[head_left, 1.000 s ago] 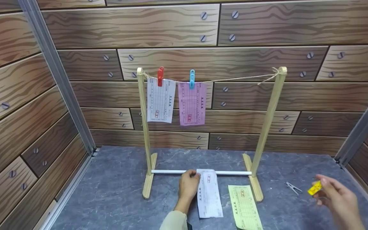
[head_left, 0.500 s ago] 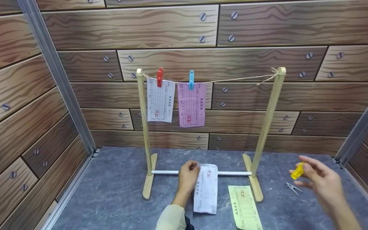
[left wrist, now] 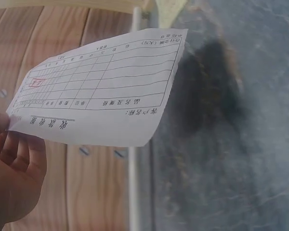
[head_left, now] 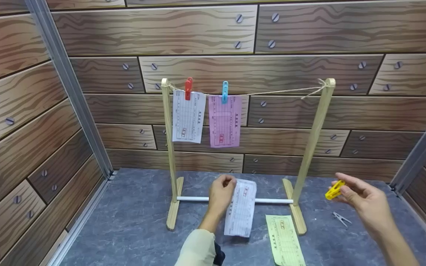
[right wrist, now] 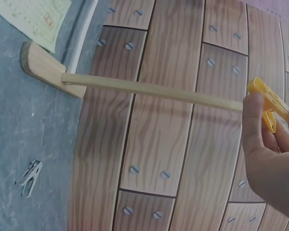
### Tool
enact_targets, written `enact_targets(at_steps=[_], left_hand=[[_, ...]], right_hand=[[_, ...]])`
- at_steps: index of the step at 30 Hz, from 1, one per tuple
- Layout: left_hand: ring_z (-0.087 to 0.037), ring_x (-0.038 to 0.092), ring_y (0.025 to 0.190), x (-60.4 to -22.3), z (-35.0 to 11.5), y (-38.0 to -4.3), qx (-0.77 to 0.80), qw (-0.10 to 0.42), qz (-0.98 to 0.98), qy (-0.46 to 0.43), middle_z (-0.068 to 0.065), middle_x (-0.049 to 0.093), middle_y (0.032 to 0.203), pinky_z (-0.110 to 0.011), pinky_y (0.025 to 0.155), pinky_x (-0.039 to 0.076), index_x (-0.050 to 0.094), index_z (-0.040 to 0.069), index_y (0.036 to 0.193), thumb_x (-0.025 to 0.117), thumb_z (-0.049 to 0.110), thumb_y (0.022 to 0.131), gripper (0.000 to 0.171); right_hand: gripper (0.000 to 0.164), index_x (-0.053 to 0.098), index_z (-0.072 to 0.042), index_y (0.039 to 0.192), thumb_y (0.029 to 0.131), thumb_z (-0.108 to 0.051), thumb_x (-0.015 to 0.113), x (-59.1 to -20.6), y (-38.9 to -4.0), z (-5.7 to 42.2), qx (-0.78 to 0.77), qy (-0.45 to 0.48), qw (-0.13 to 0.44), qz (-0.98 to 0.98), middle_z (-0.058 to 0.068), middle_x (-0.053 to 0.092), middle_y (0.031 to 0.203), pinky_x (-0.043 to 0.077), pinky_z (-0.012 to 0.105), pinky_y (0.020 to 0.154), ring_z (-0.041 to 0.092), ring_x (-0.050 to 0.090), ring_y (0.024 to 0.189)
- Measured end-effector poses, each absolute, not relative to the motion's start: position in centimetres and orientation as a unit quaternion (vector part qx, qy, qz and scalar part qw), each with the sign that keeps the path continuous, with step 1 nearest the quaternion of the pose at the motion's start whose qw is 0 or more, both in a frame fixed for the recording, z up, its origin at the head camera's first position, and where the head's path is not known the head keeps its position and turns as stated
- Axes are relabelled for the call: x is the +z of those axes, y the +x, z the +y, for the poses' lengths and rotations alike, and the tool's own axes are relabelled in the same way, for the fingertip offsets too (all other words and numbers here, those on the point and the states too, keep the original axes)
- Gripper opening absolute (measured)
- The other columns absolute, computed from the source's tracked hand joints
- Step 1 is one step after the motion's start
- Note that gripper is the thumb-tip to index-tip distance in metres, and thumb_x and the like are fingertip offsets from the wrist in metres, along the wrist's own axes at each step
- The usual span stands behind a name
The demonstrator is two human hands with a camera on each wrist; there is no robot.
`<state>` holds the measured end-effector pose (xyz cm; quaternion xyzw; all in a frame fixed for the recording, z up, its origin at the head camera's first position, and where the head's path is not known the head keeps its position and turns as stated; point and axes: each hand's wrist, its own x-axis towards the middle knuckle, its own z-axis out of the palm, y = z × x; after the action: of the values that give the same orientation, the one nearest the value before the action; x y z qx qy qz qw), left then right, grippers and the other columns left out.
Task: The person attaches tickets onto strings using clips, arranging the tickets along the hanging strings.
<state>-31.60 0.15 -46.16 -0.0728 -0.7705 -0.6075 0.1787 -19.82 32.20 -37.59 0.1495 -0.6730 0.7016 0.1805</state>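
My left hand (head_left: 221, 195) pinches a white receipt slip (head_left: 241, 208) by its upper left corner. Lifted off the table, the slip slants in front of the rack's white crossbar (head_left: 274, 201). In the left wrist view its printed face (left wrist: 101, 86) with a red stamp shows. My right hand (head_left: 364, 201) holds a yellow clothespin (head_left: 335, 190) between thumb and fingers, over the table to the right of the rack. On the string (head_left: 276, 91) above hang another white slip (head_left: 188, 118) under a red clothespin (head_left: 188, 88) and a pink slip (head_left: 225, 123) under a blue clothespin (head_left: 225, 92).
A yellow-green slip (head_left: 285, 240) lies on the grey table (head_left: 124, 229) by the rack's right foot (head_left: 295, 210). A grey clothespin (head_left: 341, 218) lies near my right hand. Wooden posts (head_left: 313, 144) hold the string, and a wood-patterned wall (head_left: 375, 133) stands behind.
My left hand has raised the white slip from the table, up and away from me. My right hand has moved left and upward with the yellow clothespin.
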Motion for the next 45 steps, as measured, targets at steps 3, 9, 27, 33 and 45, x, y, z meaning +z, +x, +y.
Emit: enact_targets(at_steps=[3,9,27,33,45], left_hand=[[-0.008,0.050,0.063,-45.0,0.4,-31.5,-0.605,0.190,-0.768,-0.092,0.008,0.055,0.068,-0.026,0.059,0.043,0.067,0.014,0.082,0.064,0.012,0.087,0.005],[-0.007,0.052,0.064,-42.6,0.9,-31.4,-0.607,0.204,-0.758,-0.126,0.008,0.057,0.070,-0.025,0.060,0.044,0.068,0.011,0.084,0.065,0.011,0.087,0.004],[-0.007,0.049,0.060,-34.6,2.9,-32.5,-0.620,0.274,-0.712,-0.182,0.007,0.058,0.068,-0.023,0.055,0.042,0.067,0.010,0.084,0.067,0.005,0.084,0.005],[-0.008,0.051,0.062,-31.6,2.7,-33.3,-0.630,0.298,-0.691,-0.194,0.004,0.060,0.072,-0.024,0.059,0.045,0.065,0.008,0.083,0.067,0.006,0.086,0.004],[-0.006,0.052,0.067,-25.2,3.3,-34.9,-0.590,0.377,-0.697,-0.153,0.006,0.060,0.076,-0.025,0.063,0.043,0.058,0.012,0.087,0.064,0.016,0.089,0.007]], right_hand=[[0.034,0.048,0.017,0.124,0.092,0.006,0.052,-37.2,-19.9,31.8,0.700,0.161,0.181,-0.672,0.012,0.064,0.101,0.051,0.033,0.073,0.020,0.066,0.088],[0.034,0.054,0.010,0.124,0.091,0.005,0.055,-36.0,-20.2,31.0,0.679,0.157,0.178,-0.695,0.006,0.067,0.103,0.051,0.031,0.074,0.018,0.066,0.089],[0.038,0.052,0.015,0.123,0.087,0.008,0.060,-32.9,-22.0,27.7,0.652,0.172,0.217,-0.706,0.006,0.066,0.103,0.051,0.028,0.074,0.015,0.064,0.090],[0.036,0.054,0.014,0.122,0.087,0.007,0.061,-31.3,-22.6,26.4,0.614,0.174,0.239,-0.732,0.008,0.065,0.103,0.051,0.026,0.074,0.015,0.063,0.089],[0.032,0.057,0.012,0.118,0.087,0.010,0.059,-28.3,-23.5,23.9,0.603,0.194,0.243,-0.734,0.015,0.063,0.101,0.052,0.034,0.075,0.023,0.064,0.086]])
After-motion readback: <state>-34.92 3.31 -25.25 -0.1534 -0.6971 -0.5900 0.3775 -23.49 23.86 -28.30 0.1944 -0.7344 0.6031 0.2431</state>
